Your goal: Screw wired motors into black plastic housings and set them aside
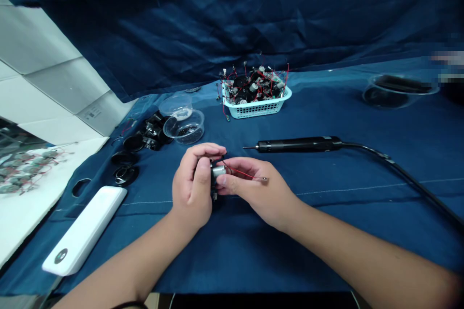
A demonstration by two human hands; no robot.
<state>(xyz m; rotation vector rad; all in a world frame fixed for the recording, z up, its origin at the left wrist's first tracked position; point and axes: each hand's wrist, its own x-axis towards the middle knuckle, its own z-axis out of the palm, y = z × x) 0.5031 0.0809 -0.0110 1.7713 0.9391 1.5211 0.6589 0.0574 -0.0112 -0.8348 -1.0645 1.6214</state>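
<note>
My left hand (191,184) is closed around a dark part (213,189), most of which its fingers and palm hide. Against that part sits a small silver motor (219,171), pinched by the thumb and fingers of my right hand (264,187). A red wire (242,172) runs from the motor across the right fingers to a small metal terminal (265,180); a dark wire curls near the fingertips. Beyond my right hand lies a black electric screwdriver (299,144), its bit pointing left.
Farther back stands a light-blue basket (256,110) heaped with wired parts. To the left are clear plastic bowls (184,130), several black round parts (133,143) and a long white device (85,231). A clear tub (400,91) stands far right; the screwdriver's cable (406,174) trails right.
</note>
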